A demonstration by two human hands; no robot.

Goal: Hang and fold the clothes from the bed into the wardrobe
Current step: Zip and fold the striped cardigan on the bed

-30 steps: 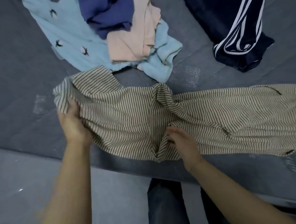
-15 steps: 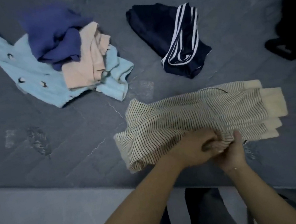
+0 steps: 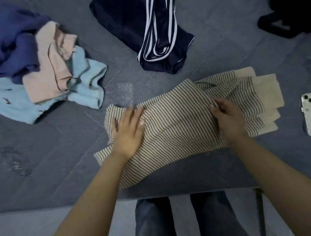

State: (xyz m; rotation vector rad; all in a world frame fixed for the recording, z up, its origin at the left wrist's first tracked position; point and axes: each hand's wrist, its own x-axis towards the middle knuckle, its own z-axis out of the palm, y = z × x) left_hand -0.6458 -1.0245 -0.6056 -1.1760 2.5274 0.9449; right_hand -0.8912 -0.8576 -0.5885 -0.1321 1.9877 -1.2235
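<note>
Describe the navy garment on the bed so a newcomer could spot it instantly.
Start at the grey bed, then look past the striped beige garment under both hands. The navy garment lies alone, crumpled, farther from the person. Only it has white stripes along its side.

Beige striped garment (image 3: 179, 126) lies folded on bed (image 3: 57, 160).

Hands (image 3: 127, 129) apart on striped garment (image 3: 175, 127)

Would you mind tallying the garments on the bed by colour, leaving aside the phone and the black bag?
Beige striped: 1
Light blue: 1
Violet-blue: 1
Peach: 1
Navy with white stripes: 1
Total: 5
</note>
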